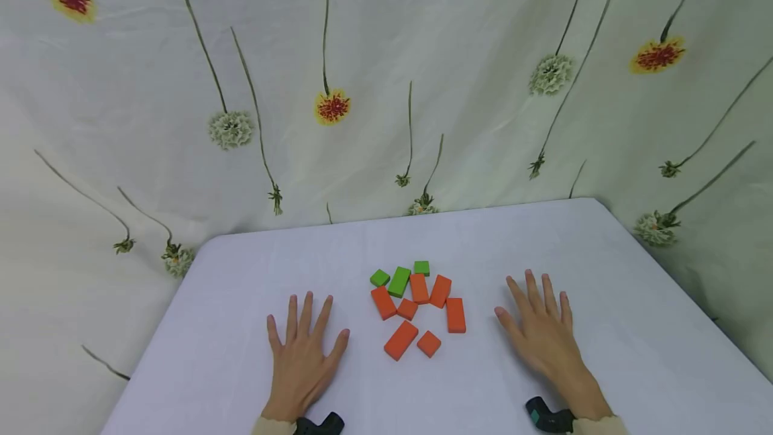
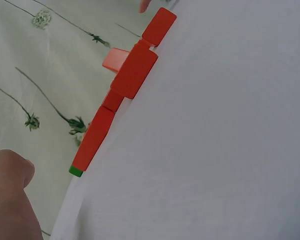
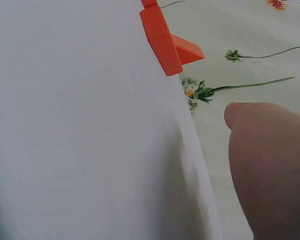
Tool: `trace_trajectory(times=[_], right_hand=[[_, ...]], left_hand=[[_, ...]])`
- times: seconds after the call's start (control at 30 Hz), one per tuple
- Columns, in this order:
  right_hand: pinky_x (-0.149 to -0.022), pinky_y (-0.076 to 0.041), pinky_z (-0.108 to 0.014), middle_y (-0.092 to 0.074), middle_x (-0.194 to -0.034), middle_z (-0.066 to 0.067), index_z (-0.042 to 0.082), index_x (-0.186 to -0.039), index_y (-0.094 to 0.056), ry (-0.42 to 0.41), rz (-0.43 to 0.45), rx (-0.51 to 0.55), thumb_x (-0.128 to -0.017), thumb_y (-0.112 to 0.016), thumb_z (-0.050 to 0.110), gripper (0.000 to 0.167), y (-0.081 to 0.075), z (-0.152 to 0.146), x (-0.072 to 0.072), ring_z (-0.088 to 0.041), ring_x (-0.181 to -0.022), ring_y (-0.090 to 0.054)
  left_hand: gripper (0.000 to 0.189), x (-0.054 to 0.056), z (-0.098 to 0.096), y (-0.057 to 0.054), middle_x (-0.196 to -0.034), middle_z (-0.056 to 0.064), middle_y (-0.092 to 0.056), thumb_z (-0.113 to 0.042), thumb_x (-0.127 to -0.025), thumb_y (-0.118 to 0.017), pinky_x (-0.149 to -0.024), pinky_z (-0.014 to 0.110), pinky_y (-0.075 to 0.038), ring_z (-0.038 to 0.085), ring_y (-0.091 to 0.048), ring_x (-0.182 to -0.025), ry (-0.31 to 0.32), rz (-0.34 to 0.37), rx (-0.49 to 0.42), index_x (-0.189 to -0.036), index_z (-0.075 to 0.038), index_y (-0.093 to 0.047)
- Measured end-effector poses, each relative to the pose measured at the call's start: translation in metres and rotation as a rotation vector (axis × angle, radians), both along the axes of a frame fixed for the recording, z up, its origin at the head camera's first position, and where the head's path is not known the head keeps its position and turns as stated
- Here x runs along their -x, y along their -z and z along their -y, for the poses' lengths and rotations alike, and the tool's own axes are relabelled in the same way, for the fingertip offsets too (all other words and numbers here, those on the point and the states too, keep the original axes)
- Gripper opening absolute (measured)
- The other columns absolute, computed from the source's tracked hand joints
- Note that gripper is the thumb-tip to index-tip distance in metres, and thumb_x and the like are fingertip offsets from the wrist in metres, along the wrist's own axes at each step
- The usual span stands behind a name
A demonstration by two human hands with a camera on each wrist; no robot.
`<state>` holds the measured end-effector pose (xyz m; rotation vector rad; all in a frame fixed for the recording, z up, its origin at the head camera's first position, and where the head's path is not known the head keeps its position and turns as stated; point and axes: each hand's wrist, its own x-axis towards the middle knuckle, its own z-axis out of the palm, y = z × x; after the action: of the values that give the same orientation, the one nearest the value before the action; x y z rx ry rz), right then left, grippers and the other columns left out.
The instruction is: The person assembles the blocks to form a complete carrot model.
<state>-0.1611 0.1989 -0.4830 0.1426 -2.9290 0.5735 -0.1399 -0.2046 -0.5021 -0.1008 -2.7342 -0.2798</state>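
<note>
Several orange blocks (image 1: 401, 340) and 3 green blocks (image 1: 399, 282) lie loosely grouped on the white tabletop, between the two hands. Some are oblong, others are short and squarish. My left hand (image 1: 304, 358) rests flat on the table to the left of the group, fingers spread, holding nothing. To the right of the blocks my right hand (image 1: 541, 331) lies palm down with its fingers spread, also holding nothing. In the left wrist view the thumb (image 2: 11, 185) shows near a row of orange blocks (image 2: 135, 70). The right wrist view shows the thumb (image 3: 267, 150) below an orange block (image 3: 161, 42).
A white-covered table (image 1: 483, 381) carries everything. Behind and beside it hangs a pale cloth (image 1: 374, 32) printed with flowers. Each wrist wears a dark camera mount, one at the left wrist (image 1: 320, 424) and one at the right (image 1: 548, 416).
</note>
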Motion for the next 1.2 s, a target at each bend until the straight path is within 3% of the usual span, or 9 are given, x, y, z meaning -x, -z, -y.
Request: trace_trajectory(times=[0.23,0.4,0.63,0.8,0.93,1.1,1.2], right_hand=[[-0.121,-0.012,-0.070,-0.025,-0.167,-0.024,0.011,-0.158,-0.041,-0.063,-0.069,0.086,-0.105,-0.049,0.052,0.067,0.007,0.011,0.003,-0.047,-0.155,-0.015],[-0.116,-0.025,-0.072,-0.033,-0.165,-0.020,0.011,-0.156,-0.045,-0.108,-0.112,0.131,-0.104,-0.055,0.046,0.062,0.012,0.023,0.002,-0.045,-0.153,-0.024],[-0.110,-0.036,-0.072,-0.041,-0.162,-0.013,0.016,-0.154,-0.049,-0.187,-0.133,0.154,-0.101,-0.063,0.039,0.060,0.015,0.035,0.001,-0.038,-0.151,-0.033],[-0.110,-0.038,-0.069,-0.044,-0.161,-0.009,0.018,-0.154,-0.050,-0.270,-0.155,0.155,-0.099,-0.066,0.034,0.059,0.019,0.040,0.000,-0.036,-0.150,-0.036],[-0.112,-0.040,-0.065,-0.045,-0.161,-0.006,0.019,-0.153,-0.052,-0.318,-0.154,0.139,-0.099,-0.067,0.036,0.058,0.019,0.045,-0.001,-0.033,-0.150,-0.037],[-0.114,-0.040,-0.059,-0.045,-0.161,-0.003,0.021,-0.152,-0.054,-0.331,-0.107,0.106,-0.099,-0.068,0.038,0.057,0.016,0.050,-0.001,-0.030,-0.151,-0.037],[-0.114,-0.041,-0.059,-0.047,-0.159,-0.002,0.021,-0.150,-0.055,-0.330,-0.097,0.109,-0.099,-0.068,0.037,0.056,0.016,0.051,-0.001,-0.029,-0.151,-0.038]], left_hand=[[0.072,0.001,-0.005,0.001,-0.163,0.022,-0.036,-0.053,-0.095,-0.062,-0.122,0.070,-0.003,0.044,-0.021,-0.154,0.039,-0.001,-0.037,-0.154,-0.014,-0.050],[0.069,0.003,-0.015,-0.001,-0.161,0.020,-0.040,-0.048,-0.095,-0.065,-0.120,0.069,-0.012,0.042,-0.030,-0.150,0.111,-0.019,-0.062,-0.153,-0.014,-0.051],[0.059,0.002,-0.030,-0.001,-0.159,0.011,-0.045,-0.040,-0.097,-0.065,-0.118,0.064,-0.021,0.034,-0.039,-0.146,0.323,-0.044,-0.086,-0.150,-0.019,-0.054],[0.050,-0.002,-0.038,-0.002,-0.158,0.005,-0.048,-0.032,-0.100,-0.062,-0.116,0.056,-0.025,0.028,-0.041,-0.144,0.504,-0.023,-0.081,-0.149,-0.025,-0.056],[0.050,-0.004,-0.044,-0.003,-0.156,0.001,-0.050,-0.021,-0.099,-0.061,-0.114,0.050,-0.029,0.024,-0.044,-0.142,0.605,-0.036,-0.059,-0.148,-0.024,-0.057],[0.054,-0.006,-0.048,-0.002,-0.158,-0.001,-0.049,-0.013,-0.096,-0.061,-0.114,0.048,-0.035,0.020,-0.045,-0.143,0.651,-0.037,-0.020,-0.149,-0.018,-0.057],[0.052,-0.006,-0.048,-0.001,-0.157,-0.003,-0.050,-0.017,-0.095,-0.065,-0.112,0.048,-0.039,0.018,-0.046,-0.143,0.641,-0.030,-0.013,-0.147,-0.017,-0.060]])
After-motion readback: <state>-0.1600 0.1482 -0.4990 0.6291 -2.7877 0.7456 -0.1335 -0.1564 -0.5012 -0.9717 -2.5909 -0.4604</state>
